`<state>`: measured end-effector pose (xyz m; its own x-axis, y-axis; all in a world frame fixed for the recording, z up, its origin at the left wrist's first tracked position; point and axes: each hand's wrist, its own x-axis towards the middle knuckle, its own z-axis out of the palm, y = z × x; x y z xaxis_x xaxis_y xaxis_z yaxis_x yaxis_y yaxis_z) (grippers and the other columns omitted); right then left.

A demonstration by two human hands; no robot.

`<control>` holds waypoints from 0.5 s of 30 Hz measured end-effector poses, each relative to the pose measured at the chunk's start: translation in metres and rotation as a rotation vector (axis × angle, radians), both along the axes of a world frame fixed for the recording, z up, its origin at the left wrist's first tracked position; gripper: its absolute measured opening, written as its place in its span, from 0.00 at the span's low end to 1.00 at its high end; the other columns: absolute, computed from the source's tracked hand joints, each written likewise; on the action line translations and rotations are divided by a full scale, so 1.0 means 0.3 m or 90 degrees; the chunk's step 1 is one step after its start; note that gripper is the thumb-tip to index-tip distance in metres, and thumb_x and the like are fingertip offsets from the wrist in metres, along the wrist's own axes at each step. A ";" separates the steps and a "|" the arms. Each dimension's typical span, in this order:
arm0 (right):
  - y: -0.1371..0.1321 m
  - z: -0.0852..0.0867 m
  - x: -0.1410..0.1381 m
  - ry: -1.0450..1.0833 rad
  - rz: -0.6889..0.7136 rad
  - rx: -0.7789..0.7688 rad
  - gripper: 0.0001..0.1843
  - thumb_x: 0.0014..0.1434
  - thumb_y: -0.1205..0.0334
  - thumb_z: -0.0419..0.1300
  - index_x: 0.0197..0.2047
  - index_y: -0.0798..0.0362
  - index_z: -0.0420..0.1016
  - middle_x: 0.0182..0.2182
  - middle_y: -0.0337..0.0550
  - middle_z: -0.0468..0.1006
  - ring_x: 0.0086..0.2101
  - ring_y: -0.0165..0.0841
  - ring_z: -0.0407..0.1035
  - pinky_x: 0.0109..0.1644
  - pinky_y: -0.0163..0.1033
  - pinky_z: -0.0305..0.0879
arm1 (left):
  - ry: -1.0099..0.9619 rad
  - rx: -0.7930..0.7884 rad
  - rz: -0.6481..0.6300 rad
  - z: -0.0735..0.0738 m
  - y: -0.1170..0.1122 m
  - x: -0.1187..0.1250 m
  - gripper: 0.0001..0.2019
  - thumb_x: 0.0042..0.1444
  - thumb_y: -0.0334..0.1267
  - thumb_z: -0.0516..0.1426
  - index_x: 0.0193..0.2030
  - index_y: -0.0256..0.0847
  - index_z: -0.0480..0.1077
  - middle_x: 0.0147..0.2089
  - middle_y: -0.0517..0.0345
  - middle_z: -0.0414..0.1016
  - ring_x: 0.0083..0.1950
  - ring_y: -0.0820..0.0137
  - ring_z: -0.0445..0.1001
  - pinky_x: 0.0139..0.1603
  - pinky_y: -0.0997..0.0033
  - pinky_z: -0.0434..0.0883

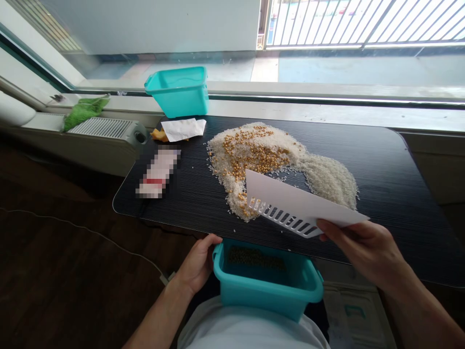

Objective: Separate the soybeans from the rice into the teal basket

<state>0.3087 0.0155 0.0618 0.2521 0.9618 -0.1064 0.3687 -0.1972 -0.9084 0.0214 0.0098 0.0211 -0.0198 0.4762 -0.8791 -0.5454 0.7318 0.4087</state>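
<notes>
My right hand (370, 249) grips a thin white slotted plastic sheet (298, 198) by its near right corner. The sheet is tilted above the front of the table, its row of slots facing down toward me. Behind it lies a heap of white rice (261, 129) with yellow soybeans (250, 152) mixed over it. A rice-only mound (332, 180) joins it at the right. Against my body, at the table's front edge, sits a turquoise tub (261, 288) with small dark green grains or beans (254, 258) inside. My left hand (199, 261) is closed on the tub's left rim.
A second turquoise tub (181, 94) stands at the table's back left by the window. In front of it are a white paper (184, 129) and a blurred pinkish item (160, 172). A radiator (105, 128) with a green cloth (85, 112) is at left. A cable crosses the floor.
</notes>
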 end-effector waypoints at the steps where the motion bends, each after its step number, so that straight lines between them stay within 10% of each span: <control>1: -0.001 0.003 -0.001 0.004 0.004 -0.001 0.13 0.50 0.45 0.72 0.28 0.46 0.86 0.23 0.36 0.82 0.26 0.36 0.77 0.30 0.37 0.74 | -0.002 -0.001 -0.003 0.000 0.000 -0.001 0.13 0.56 0.23 0.55 0.23 0.32 0.77 0.22 0.56 0.75 0.23 0.73 0.70 0.30 0.75 0.72; 15: -0.023 0.040 0.117 -0.026 0.076 -0.070 0.18 0.44 0.42 0.75 0.28 0.49 0.89 0.24 0.45 0.84 0.26 0.41 0.80 0.28 0.37 0.79 | -0.003 -0.001 -0.005 -0.005 -0.004 -0.003 0.09 0.50 0.25 0.58 0.21 0.33 0.76 0.21 0.56 0.75 0.22 0.73 0.71 0.28 0.75 0.71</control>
<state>0.3438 0.0084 0.0739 0.1429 0.9683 -0.2050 0.4324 -0.2474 -0.8671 0.0206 0.0087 0.0196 -0.0124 0.4755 -0.8796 -0.5421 0.7360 0.4055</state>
